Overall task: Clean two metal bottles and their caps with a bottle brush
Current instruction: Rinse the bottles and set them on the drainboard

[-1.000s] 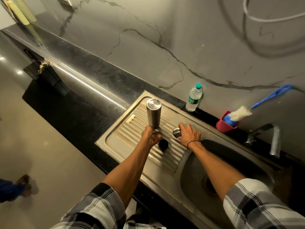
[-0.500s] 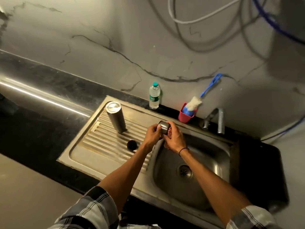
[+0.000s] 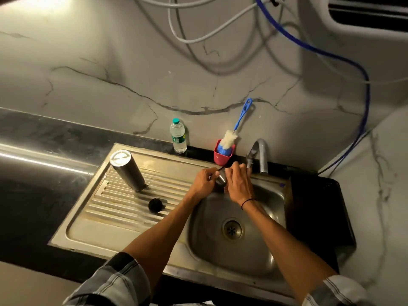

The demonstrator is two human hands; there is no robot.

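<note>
A steel bottle [image 3: 128,171] stands upside down on the ribbed drainboard [image 3: 123,230] at the left. A black cap [image 3: 155,205] lies on the ribs in front of it. Over the basin's back edge, my left hand [image 3: 204,181] and my right hand [image 3: 238,182] both grip a small metal cap [image 3: 220,179], mostly hidden between the fingers. The bottle brush [image 3: 229,140], blue-handled with white bristles, leans in a red cup [image 3: 223,156] against the wall, just behind my hands. A second metal bottle is not in view.
The tap [image 3: 258,155] curves over the sink basin [image 3: 260,257] right beside my right hand. A clear plastic water bottle [image 3: 178,136] stands by the wall. Black counter [image 3: 28,208] lies left of the sink. White and blue hoses [image 3: 344,60] hang on the wall above.
My hands left the upturned bottle on the drainboard, picked up the small metal cap and carried it right to the basin's back edge near the tap. The view swung right.
</note>
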